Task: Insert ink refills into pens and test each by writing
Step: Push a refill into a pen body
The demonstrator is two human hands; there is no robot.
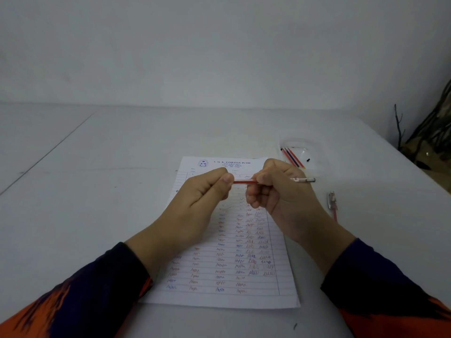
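Sleeves point(73, 296), dark with orange pattern, lay nearest the camera at both lower corners; between them, 1 lined sheet point(227, 264) with a printed letterhead, flat on the white table point(85, 191), carried rows of red and blue test squiggles; left hand point(202, 198), raised over the sheet, had thumb and curled fingers pinched on the left end of 1 red ink refill point(245, 182); right hand point(275, 191), fingers curled, gripped 1 clear pen barrel point(303, 180), whose clip end stuck out to the right past the knuckles; refill lay level between the 2 hands, its right end hidden within the right fingers, so how far it sat inside the barrel could not be told; 1 further pen part point(332, 203), clear with a red length, lay on the table just right of the sheet; 3 spare refills point(291, 157), red and blue, lay side by side in a clear dish point(314, 152) beyond the right hand, with 1 small black piece point(308, 160) beside them
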